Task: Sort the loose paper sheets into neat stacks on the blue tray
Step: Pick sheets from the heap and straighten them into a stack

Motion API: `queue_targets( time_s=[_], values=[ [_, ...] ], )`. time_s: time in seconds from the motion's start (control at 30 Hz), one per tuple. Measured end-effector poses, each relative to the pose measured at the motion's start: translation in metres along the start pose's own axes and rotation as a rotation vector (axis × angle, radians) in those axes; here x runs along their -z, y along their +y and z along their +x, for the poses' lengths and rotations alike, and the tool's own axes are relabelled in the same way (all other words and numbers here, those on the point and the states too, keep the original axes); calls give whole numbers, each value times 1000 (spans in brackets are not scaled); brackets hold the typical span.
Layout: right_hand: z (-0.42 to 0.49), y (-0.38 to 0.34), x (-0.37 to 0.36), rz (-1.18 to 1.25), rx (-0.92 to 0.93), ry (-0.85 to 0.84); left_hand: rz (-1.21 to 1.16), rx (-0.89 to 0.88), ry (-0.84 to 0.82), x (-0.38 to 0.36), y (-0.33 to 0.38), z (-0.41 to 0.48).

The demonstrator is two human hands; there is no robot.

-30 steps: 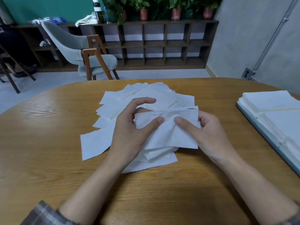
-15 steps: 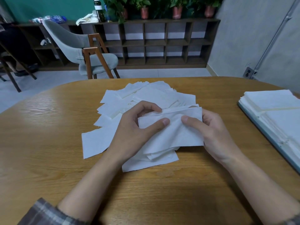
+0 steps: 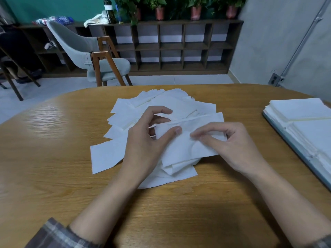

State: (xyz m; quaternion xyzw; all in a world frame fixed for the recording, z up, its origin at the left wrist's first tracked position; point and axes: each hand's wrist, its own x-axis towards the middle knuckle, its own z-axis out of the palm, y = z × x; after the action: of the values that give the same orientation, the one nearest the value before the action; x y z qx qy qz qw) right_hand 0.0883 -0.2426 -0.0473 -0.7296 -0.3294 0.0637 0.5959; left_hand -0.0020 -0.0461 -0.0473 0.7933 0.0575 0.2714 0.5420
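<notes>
I am partway through the sorting, at the step of freeing one sheet (image 3: 180, 151) from the loose pile (image 3: 129, 115). My left hand (image 3: 148, 140) pinches the sheet's left end, thumb on top and fingers curled behind. My right hand (image 3: 231, 145) nips its upper edge between thumb and fingertips. So both hands are closed on the same sheet, close together, and it is lifted a little above the pile at the middle of the table (image 3: 53, 158).

The sheet looks creased and soft, more like tissue than stiff paper, so I judge it needs flattening or squaring before it goes anywhere. The next move, as I read it, is to carry it to the right and lay it on one of the white stacks (image 3: 295, 109) that already sit on the blue tray (image 3: 304, 160) at the table's right edge. That calls for a light grip and a flat, edge-matched landing, or the stack will not stay neat. Many sheets are left in the pile, overlapping and fanned out at all angles, so I judge the task is far from finished.

The table is rounded, with a glossy wood grain that catches the light on the left. Beyond it stand a grey chair (image 3: 75, 45) with wooden legs and a long dark shelf unit (image 3: 172, 47). On top of the unit are potted plants (image 3: 159, 13) and a dark bottle (image 3: 109, 11). A green wall is behind, and a grey wall to the right carries a socket (image 3: 275, 79).
</notes>
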Motion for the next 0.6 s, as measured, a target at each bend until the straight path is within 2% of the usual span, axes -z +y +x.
queue_targets(
  time_s=[0.17, 0.33, 0.47, 0.6],
  values=[
    [6, 11, 6, -69, -51, 279, 137, 11, -168, 1, -1, -1],
    [6, 21, 13, -132, -74, 355, 405, -77, -414, 3, -8, -3],
    [5, 21, 14, -137, -72, 376, 406, -240, -298, 4, -16, 0],
    [5, 18, 13, -115, -60, 328, 146, -102, -252, 8, -4, 1]
  ],
)
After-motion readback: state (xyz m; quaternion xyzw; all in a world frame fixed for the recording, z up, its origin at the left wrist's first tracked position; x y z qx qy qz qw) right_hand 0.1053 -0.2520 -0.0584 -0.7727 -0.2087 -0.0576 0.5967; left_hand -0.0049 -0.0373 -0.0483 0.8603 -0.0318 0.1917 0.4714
